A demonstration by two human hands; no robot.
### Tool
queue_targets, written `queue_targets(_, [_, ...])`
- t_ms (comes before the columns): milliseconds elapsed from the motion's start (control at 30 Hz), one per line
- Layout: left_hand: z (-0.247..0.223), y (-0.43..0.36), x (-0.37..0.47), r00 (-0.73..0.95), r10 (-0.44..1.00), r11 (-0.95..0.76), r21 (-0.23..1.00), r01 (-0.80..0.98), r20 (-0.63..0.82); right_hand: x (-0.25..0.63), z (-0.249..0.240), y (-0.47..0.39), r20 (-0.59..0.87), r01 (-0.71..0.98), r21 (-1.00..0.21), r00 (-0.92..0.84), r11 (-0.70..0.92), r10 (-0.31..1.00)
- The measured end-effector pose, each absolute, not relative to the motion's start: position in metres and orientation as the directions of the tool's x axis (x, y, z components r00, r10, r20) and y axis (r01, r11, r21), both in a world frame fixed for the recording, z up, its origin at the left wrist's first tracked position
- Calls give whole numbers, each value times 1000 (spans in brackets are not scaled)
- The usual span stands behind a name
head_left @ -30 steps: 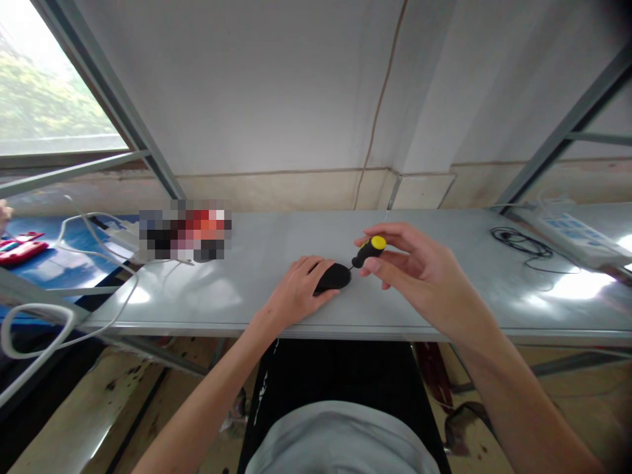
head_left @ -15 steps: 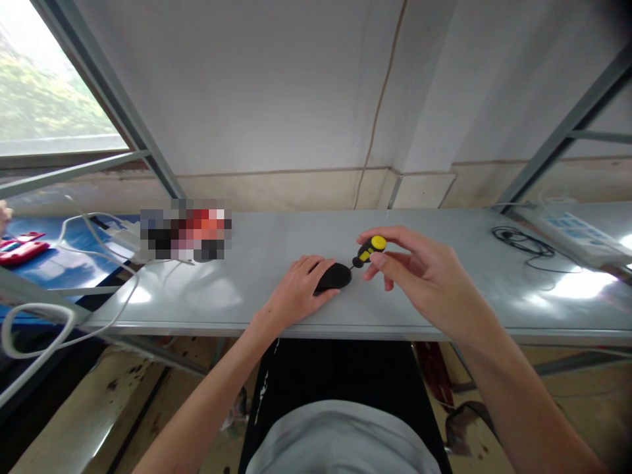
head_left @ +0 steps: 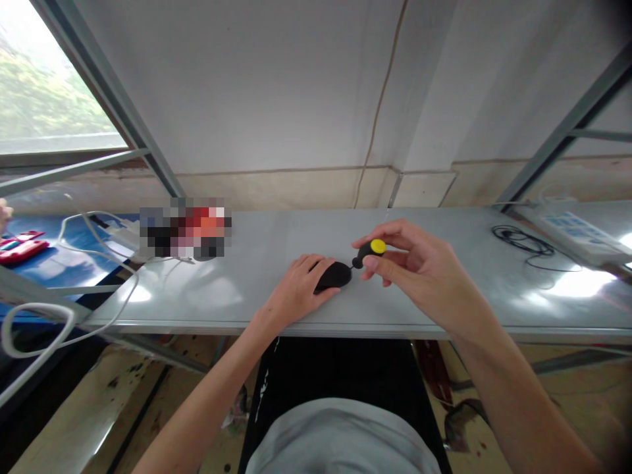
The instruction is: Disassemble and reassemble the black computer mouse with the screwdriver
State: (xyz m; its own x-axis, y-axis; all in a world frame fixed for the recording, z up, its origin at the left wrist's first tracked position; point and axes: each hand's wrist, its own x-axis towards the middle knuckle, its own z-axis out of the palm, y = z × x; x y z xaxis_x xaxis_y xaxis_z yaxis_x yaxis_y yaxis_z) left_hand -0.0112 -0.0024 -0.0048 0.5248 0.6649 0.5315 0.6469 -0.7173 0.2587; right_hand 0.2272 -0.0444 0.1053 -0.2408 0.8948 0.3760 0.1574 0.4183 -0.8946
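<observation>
A black computer mouse (head_left: 336, 276) rests on the grey table (head_left: 276, 237), held down by my left hand (head_left: 305, 284), whose fingers wrap over its left end. My right hand (head_left: 412, 266) pinches a short screwdriver (head_left: 370, 251) with a black handle and a yellow end cap between thumb and fingers. The screwdriver lies tilted, and its thin shaft reaches the right end of the mouse. Where exactly the tip meets the mouse is too small to tell.
A coiled black cable (head_left: 526, 240) and a white power strip (head_left: 582, 230) lie at the right. On the left are a pixelated patch, white cables (head_left: 106, 329) and a blue surface (head_left: 74, 270) with a red item (head_left: 24, 249). Part of another person's hand (head_left: 4, 214) shows at the left edge.
The screwdriver handle has turned in my right hand, hiding its yellow side marks, and the fingers have shifted slightly around it. My left hand and the mouse stay put.
</observation>
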Motion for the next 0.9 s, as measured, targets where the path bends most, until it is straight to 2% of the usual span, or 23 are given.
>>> queue_targets(233, [-5,-3,-12,521,656,-721,253,645,546,227,106,-45,368,235,-871,-272,432,889])
queue_targets(400, [-5,-3,-12,521,653,-725,255,640,550,227,107,-46,405,208,-863,-261,461,876])
queue_targets(633, [-6,-2,-12,515,658,-719,252,648,549,228,105,-41,378,135,-905,-185,404,907])
queue_targets(900, [-6,-2,-12,519,653,-720,240,651,551,230,104,-42,403,219,-866,-227,449,887])
